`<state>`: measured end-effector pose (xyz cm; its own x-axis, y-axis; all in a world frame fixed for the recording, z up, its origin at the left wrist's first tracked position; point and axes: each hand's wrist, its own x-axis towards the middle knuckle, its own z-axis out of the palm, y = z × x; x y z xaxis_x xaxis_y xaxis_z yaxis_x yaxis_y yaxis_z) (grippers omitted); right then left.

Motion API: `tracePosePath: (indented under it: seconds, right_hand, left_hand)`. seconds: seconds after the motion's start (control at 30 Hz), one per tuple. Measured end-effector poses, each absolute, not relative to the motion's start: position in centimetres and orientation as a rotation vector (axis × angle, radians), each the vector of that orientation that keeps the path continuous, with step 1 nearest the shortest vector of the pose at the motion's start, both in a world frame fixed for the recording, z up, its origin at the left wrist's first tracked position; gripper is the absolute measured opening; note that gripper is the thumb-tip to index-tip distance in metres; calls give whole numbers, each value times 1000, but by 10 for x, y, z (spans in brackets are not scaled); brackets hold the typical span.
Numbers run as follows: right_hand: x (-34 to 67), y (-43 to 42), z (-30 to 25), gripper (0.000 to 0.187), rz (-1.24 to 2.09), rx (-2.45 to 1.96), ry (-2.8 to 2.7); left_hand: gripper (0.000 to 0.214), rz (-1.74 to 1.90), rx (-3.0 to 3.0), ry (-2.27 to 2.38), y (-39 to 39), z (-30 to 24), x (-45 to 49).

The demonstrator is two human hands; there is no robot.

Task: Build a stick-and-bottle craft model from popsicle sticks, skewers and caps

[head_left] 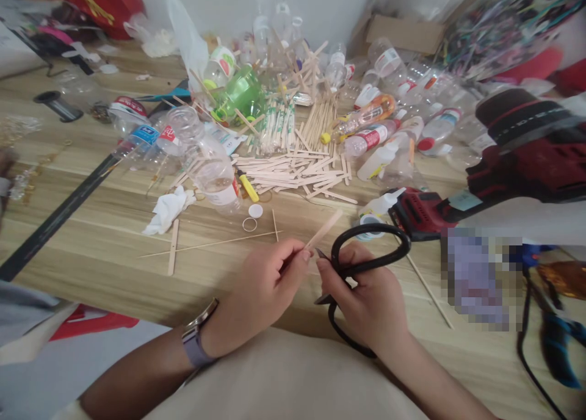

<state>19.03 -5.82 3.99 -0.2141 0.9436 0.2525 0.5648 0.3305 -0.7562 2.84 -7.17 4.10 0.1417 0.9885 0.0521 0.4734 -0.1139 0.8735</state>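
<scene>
My left hand (270, 289), with a watch on its wrist, pinches a flat wooden craft stick (324, 228) that points up and to the right. Close beside it, my right hand (370, 298) is closed round black-handled scissors (396, 252). One blade tip sits by the stick's lower end; whether it touches the wood I cannot tell. Left of my hands, another craft stick (173, 247) lies on the table, near a thin bamboo skewer (215, 242). A white cap (255, 210) and a clear ring (249, 224) lie just beyond my left hand.
A heap of craft sticks (293, 174) spreads beyond my hands, with a yellow-handled screwdriver (248, 187) at its edge. Plastic bottles (373, 136) crowd the back. A red and black power drill (508, 157) stands at right, near blue-handled pliers (558, 347). A crumpled tissue (170, 209) lies left.
</scene>
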Motion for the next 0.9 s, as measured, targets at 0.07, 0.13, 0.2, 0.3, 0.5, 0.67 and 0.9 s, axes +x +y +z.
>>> tracePosePath:
  seconds: [0.07,0.13,0.2,0.3,0.5,0.67,0.9]
  right_hand:
    - [190,-58,40,30,693,-1334,-1897]
    - [190,-58,40,30,697,-1335,-1904]
    - [189,-58,40,29,688,-1333,-1909]
    - [189,-59,41,29,658,-1307,-1928]
    - [190,-59,40,28,527,-1267,-1962]
    - [191,-57,39,27,401,-1171,-2011]
    - [191,-57,39,25,361,-1152,-2012]
  left_hand:
    - [28,884,1769,1456,-73,41,29]
    - [28,876,1822,1472,-73,41,29]
    - [28,883,1870,1480,-74,42,29]
    - [27,899,1939,1480,-75,42,30]
    - [23,908,2044,1477,-75,44,29]
    - [23,911,2111,1465,-75,44,30]
    - [24,923,2117,1458,-77,45,29]
